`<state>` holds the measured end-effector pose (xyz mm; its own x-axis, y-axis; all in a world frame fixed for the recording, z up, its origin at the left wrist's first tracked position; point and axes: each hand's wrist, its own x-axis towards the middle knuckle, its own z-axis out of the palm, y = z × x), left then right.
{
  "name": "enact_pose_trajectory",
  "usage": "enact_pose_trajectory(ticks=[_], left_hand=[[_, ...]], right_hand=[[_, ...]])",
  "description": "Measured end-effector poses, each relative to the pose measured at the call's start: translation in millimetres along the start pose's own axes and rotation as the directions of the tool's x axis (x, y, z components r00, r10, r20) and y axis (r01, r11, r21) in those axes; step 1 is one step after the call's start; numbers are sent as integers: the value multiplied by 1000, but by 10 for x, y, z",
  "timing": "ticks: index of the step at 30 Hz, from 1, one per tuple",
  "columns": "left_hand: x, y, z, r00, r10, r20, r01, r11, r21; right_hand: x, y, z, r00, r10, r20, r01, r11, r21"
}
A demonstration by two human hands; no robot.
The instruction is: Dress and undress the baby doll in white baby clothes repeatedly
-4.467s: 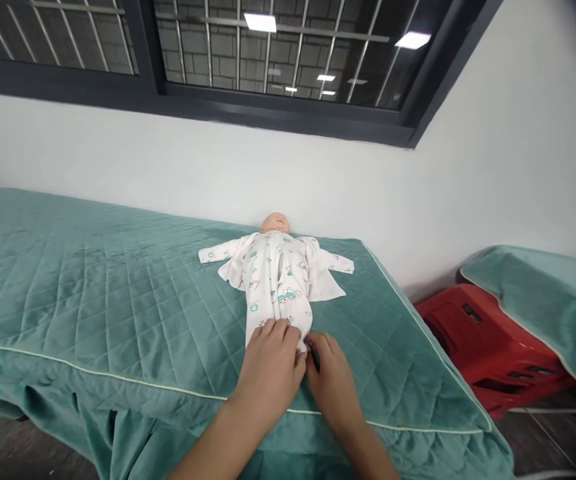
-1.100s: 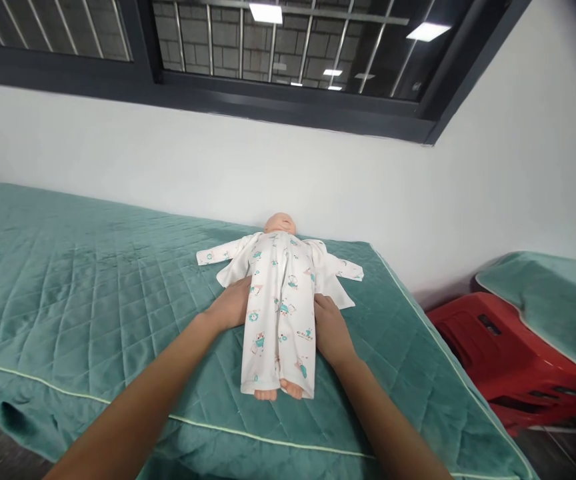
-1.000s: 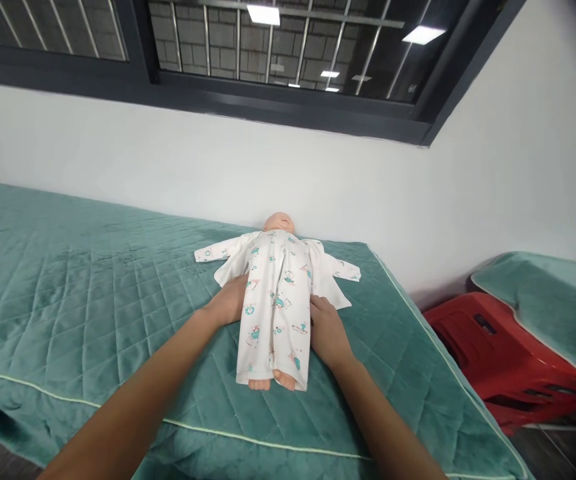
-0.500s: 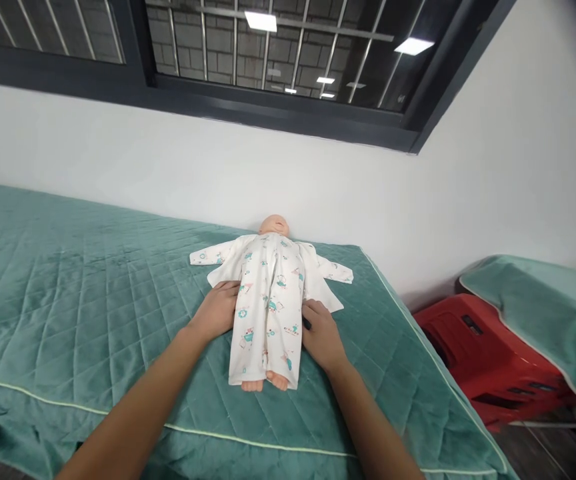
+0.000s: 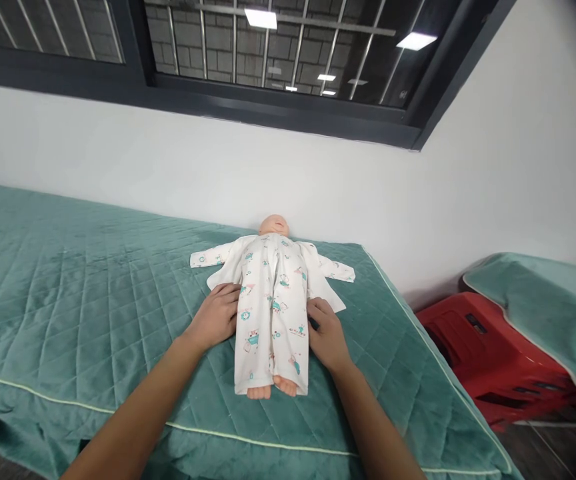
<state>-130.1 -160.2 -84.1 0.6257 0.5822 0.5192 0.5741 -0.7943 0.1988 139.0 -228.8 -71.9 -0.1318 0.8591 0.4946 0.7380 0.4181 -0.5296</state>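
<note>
A baby doll [image 5: 274, 225] lies on its back on the green quilted bed cover, its head toward the wall and its bare feet toward me. White printed pants [image 5: 273, 313] cover its legs and reach high on the body. A white printed long-sleeved top [image 5: 328, 290] lies spread beneath, with its sleeves out to both sides. My left hand [image 5: 217, 313] is closed at the left edge of the pants, its fingertips at the cloth. At the right edge, my right hand [image 5: 327, 333] has curled fingers against the pants; its fingertips are partly hidden.
The green quilted cover [image 5: 93, 287] spreads across the bed, its piped edge in front of me. A white wall [image 5: 168, 160] rises behind, below a dark-framed barred window [image 5: 288, 113]. To the right stands a red plastic object [image 5: 493, 353], partly under another green cover [image 5: 558, 320].
The pants' legs and the doll's feet have shifted slightly right and toward me. My right hand has moved a little right; my left hand stays at the left side.
</note>
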Motion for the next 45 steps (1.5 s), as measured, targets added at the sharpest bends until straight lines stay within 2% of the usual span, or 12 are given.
enact_pose_trajectory(ticks=[8,14,19,22,25,28,31,33,35,38,41,45], left_hand=[[5,17,16,1000,8,1,-8,999,-34],[-28,55,3,998,-5,61,11,995,-97],[-45,49,-2,995,-83,49,91,975,-205],[-48,-54,40,985,-173,-14,164,954,-252],[-46,-196,104,931,-342,-127,309,924,-224],[-26,-304,165,814,-542,-210,522,841,-144],[16,-345,202,712,-669,-214,677,734,-44],[50,-355,209,686,-704,-184,718,696,10],[85,-373,204,664,-729,-168,744,667,41],[135,-431,192,618,-767,-173,784,616,72],[182,-507,187,590,-788,-176,807,580,107],[241,-585,189,568,-803,-182,823,551,138]], right_hand=[[15,54,36,999,-2,43,4,999,-33],[12,72,42,998,-10,60,15,997,-70],[-23,79,24,998,66,17,-64,995,-79],[-54,108,27,987,134,-87,-136,990,-20],[-63,164,11,932,241,-269,-225,970,88],[-1,274,-76,834,369,-410,-328,930,169],[163,479,-234,767,457,-451,-429,887,169],[315,659,-334,752,519,-407,-512,848,136],[472,839,-388,756,570,-321,-566,816,115],[658,1030,-359,767,615,-183,-612,787,79],[752,1087,-254,778,623,-82,-621,782,49],[769,1048,-182,787,617,-16,-616,786,59]])
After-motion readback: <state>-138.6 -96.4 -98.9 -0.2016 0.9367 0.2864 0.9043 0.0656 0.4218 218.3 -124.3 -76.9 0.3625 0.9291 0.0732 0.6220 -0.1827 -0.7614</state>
